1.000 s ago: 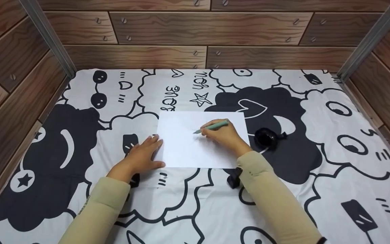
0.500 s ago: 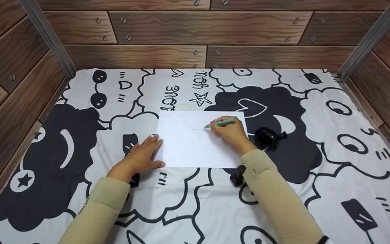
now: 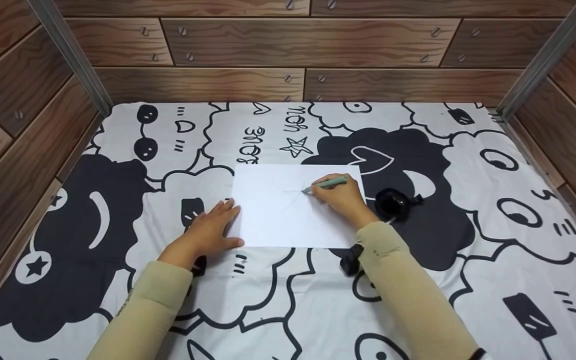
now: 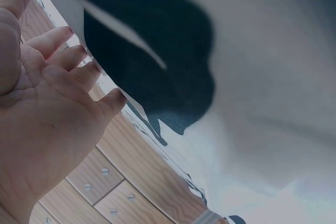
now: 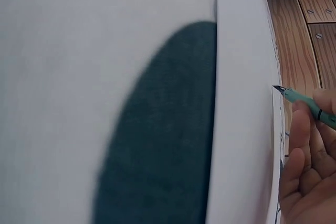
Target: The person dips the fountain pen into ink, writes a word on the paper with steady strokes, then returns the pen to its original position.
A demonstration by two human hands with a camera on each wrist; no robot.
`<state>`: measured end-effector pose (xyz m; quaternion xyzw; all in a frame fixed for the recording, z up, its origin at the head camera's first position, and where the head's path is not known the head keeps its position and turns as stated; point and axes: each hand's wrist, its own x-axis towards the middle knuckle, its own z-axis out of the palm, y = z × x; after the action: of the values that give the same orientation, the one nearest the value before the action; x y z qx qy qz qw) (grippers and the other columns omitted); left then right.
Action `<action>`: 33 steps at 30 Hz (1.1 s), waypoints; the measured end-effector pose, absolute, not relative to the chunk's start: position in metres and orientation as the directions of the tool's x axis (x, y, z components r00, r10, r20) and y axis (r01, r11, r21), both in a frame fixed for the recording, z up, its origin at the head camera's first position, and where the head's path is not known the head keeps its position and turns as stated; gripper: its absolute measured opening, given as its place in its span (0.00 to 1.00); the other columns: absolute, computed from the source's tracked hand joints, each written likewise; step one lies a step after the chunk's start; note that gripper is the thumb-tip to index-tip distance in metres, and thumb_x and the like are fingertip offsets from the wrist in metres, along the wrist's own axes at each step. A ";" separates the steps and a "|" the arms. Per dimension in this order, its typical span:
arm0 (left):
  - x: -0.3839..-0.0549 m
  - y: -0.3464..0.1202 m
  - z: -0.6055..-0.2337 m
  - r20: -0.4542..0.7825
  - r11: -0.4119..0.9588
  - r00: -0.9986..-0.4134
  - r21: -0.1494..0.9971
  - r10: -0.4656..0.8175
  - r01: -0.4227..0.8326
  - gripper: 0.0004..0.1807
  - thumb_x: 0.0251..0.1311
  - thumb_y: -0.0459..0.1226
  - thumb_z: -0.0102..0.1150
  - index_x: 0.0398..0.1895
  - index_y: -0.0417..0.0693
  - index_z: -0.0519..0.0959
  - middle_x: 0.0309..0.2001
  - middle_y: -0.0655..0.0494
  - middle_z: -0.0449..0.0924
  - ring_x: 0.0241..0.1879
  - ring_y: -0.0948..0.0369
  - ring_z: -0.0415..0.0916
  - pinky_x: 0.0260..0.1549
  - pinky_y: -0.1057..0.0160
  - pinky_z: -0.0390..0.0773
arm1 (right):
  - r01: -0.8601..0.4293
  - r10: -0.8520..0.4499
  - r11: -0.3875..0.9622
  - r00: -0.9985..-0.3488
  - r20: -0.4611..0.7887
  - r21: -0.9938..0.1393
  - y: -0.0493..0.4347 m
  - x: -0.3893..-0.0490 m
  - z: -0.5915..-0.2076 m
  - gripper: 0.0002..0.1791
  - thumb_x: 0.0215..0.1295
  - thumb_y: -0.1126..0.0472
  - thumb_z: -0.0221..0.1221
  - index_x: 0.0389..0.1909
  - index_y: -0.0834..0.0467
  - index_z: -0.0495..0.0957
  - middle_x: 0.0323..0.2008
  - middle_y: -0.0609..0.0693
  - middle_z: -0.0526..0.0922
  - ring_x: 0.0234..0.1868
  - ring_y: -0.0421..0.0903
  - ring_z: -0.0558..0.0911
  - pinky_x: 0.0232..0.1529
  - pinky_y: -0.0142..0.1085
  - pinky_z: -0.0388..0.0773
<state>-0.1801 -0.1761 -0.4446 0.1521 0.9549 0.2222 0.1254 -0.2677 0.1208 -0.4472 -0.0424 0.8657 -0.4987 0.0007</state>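
Note:
A white sheet of paper (image 3: 268, 225) lies on the patterned cloth, with a few thin, faint lines near its middle. My right hand (image 3: 340, 197) pinches a green fountain pen (image 3: 332, 183) between thumb and fingers. Its nib is at the paper, by the right end of a short horizontal line. In the right wrist view the dark nib of the pen (image 5: 299, 99) shows clearly. My left hand (image 3: 210, 230) rests at the sheet's left edge, fingers spread, thumb at the lower left corner. The left wrist view shows the palm of the left hand (image 4: 58, 108), holding nothing.
A glossy black rounded object (image 3: 393, 204) lies right of the paper; its kind is unclear. A small black object (image 3: 350, 261) sits by the right sleeve cuff. Black-and-white cartoon cloth (image 3: 268, 295) covers the surface, with wood-look walls (image 3: 308, 42) behind and at the sides.
My right hand has moved the pen right and slightly up, then the nib a little down. A horizontal line and a short upright stroke now show on the paper. The left hand stays put.

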 end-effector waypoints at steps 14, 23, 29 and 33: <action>-0.181 -0.176 -0.444 -0.190 0.864 -0.919 0.447 0.345 0.232 0.43 0.58 0.47 0.64 0.72 0.40 0.57 0.73 0.43 0.47 0.72 0.46 0.40 0.65 0.39 0.43 | -0.078 -0.105 0.471 -0.994 0.031 -0.879 0.126 -0.260 -0.446 0.04 0.54 0.63 0.65 0.30 0.59 0.86 0.15 0.48 0.80 0.16 0.38 0.75 0.16 0.26 0.69; -0.180 -0.176 -0.446 -0.195 0.864 -0.921 0.452 0.337 0.221 0.43 0.57 0.47 0.64 0.72 0.40 0.57 0.74 0.43 0.47 0.72 0.47 0.40 0.65 0.39 0.44 | -0.082 -0.111 0.493 -0.993 0.030 -0.866 0.131 -0.255 -0.447 0.05 0.53 0.62 0.66 0.29 0.59 0.86 0.16 0.48 0.81 0.16 0.39 0.76 0.15 0.27 0.70; -0.179 -0.176 -0.444 -0.201 0.867 -0.921 0.449 0.333 0.216 0.44 0.58 0.48 0.64 0.72 0.41 0.56 0.74 0.44 0.46 0.72 0.47 0.39 0.66 0.39 0.44 | -0.095 -0.140 0.501 -0.990 0.027 -0.860 0.134 -0.251 -0.445 0.05 0.53 0.62 0.66 0.30 0.60 0.86 0.15 0.48 0.80 0.16 0.40 0.76 0.15 0.27 0.69; -0.179 -0.176 -0.443 -0.198 0.866 -0.921 0.449 0.336 0.220 0.44 0.57 0.48 0.64 0.72 0.41 0.57 0.74 0.43 0.47 0.72 0.46 0.40 0.66 0.40 0.44 | -0.074 -0.149 0.490 -0.989 0.001 -0.869 0.137 -0.247 -0.444 0.05 0.54 0.62 0.66 0.30 0.59 0.86 0.16 0.50 0.81 0.16 0.40 0.76 0.14 0.27 0.68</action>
<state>-0.1792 -0.1762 -0.4431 0.1453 0.9563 0.2140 0.1362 -0.2473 0.1367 -0.4438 -0.0646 0.8624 -0.5008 0.0372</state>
